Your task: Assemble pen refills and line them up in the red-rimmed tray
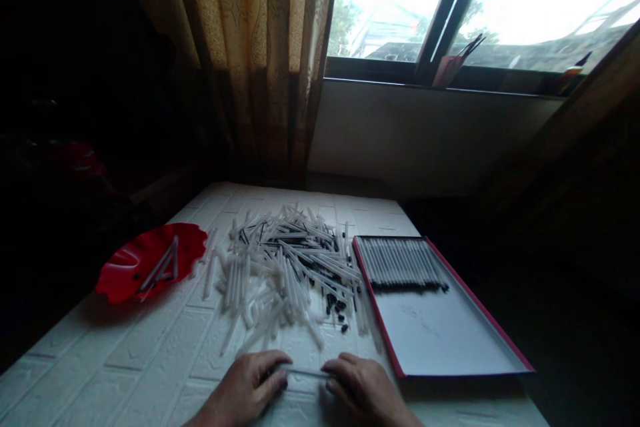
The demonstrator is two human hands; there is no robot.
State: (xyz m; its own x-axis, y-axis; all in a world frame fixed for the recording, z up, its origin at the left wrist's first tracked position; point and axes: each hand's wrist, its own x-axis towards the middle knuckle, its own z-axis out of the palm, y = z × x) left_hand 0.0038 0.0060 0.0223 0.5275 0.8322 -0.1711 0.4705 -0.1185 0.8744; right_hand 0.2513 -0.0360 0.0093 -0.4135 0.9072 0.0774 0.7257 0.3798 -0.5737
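Observation:
Close to the table's near side, my left hand (256,381) and my right hand (361,383) pinch the two ends of a slim pen (306,371), held level between them. Fingers cover both of its ends. Just beyond lies a loose heap of clear pen barrels (293,280), with dark refills (295,240) among them. Several small black caps (336,307) are scattered at the heap's right edge. To the right, a shallow box lid with a red rim (393,347) holds a row of pens (400,263), their black ends toward me.
A red scalloped bowl (120,273) with a few pen parts in it stands at the table's left edge. The white brick-patterned table (155,347) reaches toward a curtain (260,47) and a window. A pink cup (447,71) holding thin sticks is on the sill.

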